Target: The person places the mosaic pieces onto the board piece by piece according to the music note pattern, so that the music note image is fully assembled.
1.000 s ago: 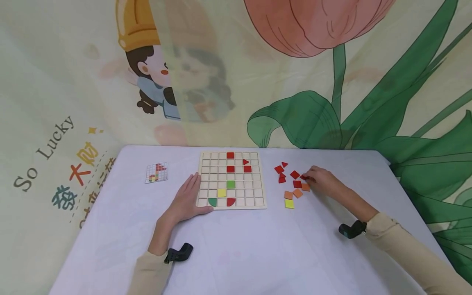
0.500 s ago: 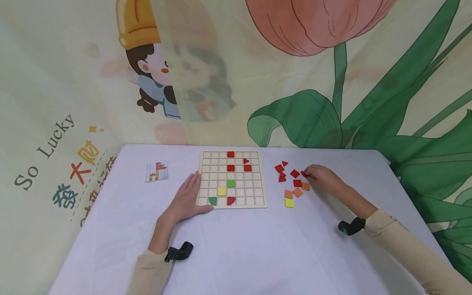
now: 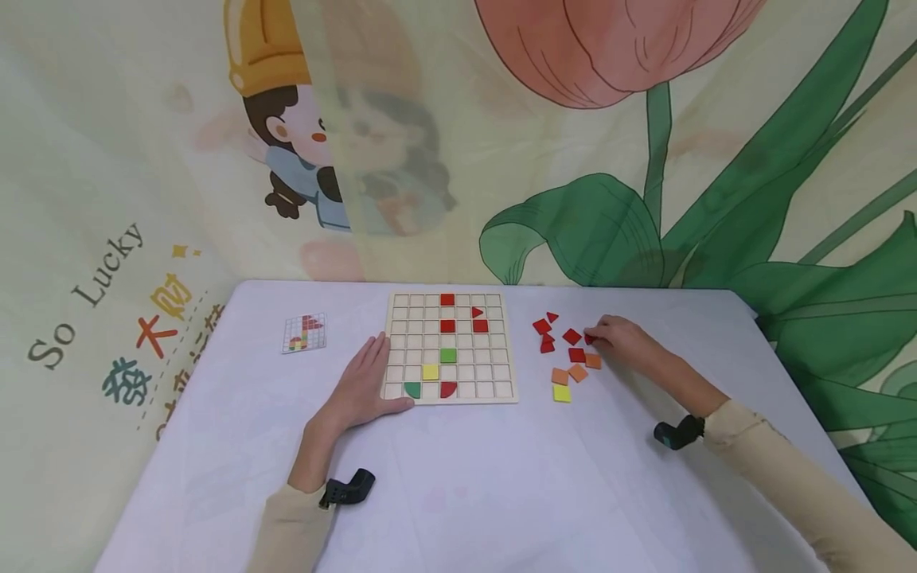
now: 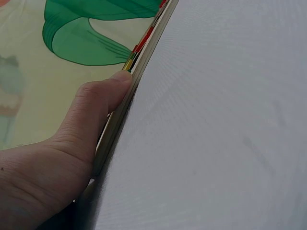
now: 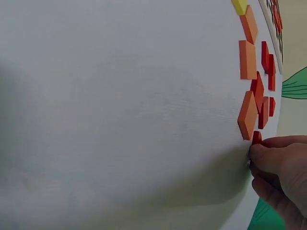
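**Red piece in pinch**

My right hand (image 3: 625,342) pinches a red piece (image 5: 257,137), fingertips nearly closed; my left hand (image 3: 358,387), fingers extended, rests against the grid board (image 3: 485,374). Picking-up, I judge — next calls for lifting clear of the orange tile (image 5: 247,116) near my right fingertips.

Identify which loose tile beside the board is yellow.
The yellow square, lowest of the loose group in the head view; all the others are red or orange.

Card (image 3: 304,333) left of board (image 3: 466,357); tiles (image 3: 576,356) right
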`<state>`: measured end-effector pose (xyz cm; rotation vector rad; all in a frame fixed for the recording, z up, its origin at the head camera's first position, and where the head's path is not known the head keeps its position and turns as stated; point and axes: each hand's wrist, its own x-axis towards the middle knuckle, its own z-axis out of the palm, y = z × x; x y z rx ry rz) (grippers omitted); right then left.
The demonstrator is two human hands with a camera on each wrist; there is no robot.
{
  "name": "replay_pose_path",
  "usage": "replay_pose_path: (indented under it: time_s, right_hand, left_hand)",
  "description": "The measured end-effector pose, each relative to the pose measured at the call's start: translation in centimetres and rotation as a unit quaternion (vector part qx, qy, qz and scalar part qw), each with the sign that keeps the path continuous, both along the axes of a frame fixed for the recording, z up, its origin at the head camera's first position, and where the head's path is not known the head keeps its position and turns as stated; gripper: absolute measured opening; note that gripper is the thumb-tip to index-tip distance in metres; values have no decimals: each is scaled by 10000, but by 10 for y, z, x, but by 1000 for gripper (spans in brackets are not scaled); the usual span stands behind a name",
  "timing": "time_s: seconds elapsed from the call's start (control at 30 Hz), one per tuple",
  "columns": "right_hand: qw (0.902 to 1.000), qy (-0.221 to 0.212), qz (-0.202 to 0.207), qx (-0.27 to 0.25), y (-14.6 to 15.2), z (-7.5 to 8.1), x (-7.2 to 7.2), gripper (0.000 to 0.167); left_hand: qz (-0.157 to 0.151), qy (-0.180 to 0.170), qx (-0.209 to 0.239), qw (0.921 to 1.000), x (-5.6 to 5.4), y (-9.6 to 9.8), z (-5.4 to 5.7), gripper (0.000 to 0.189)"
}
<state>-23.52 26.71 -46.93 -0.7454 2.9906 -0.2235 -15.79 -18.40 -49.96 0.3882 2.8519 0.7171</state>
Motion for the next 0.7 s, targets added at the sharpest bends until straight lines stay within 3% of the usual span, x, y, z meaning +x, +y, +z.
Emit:
replay_pose_path:
  time_s: [0.37, 0.57, 0.7]
  right_hand:
    - [9969, 178, 747, 194, 16, -3, -12, 30]
    - [9954, 736, 581, -178, 19, -9, -12, 27]
    - [9880, 1309, 460, -673, -5, -5, -8, 28]
  left_hand:
    - [35, -19, 30, 10000, 1, 1, 1, 114]
    - [29, -4, 50, 10000, 1, 2, 2, 113]
    - [51, -21, 51, 10000, 2, 1, 1, 113]
